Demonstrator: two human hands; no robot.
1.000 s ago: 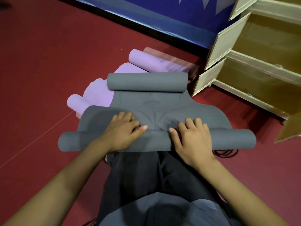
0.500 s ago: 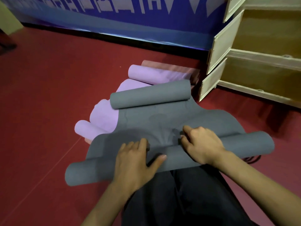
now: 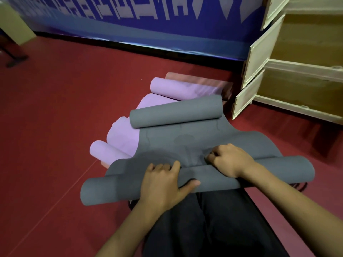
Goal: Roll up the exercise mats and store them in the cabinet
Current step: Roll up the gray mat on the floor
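A grey exercise mat (image 3: 185, 138) lies on the red floor in front of my knees, rolled at both ends. The near roll (image 3: 278, 169) lies across my lap, and the far roll (image 3: 176, 112) sits toward the wall. My left hand (image 3: 163, 184) grips the near roll, fingers curled over its top and thumb along its front. My right hand (image 3: 230, 160) grips the roll further right, fingers curled and bunching the flat part of the mat. A purple mat (image 3: 122, 136), also rolled at both ends, lies under and behind the grey one.
An open cream cabinet (image 3: 259, 58) with wooden shelves stands at the right, its doors swung out toward the mats. A pinkish rolled mat (image 3: 185, 76) lies behind the purple one. A blue banner (image 3: 148, 25) runs along the wall. Red floor (image 3: 65, 108) stretches to the left.
Both hands have rolled the near grey roll forward, taking up more of the flat mat. My right hand has moved ahead of the left. The view has tilted up toward the wall.
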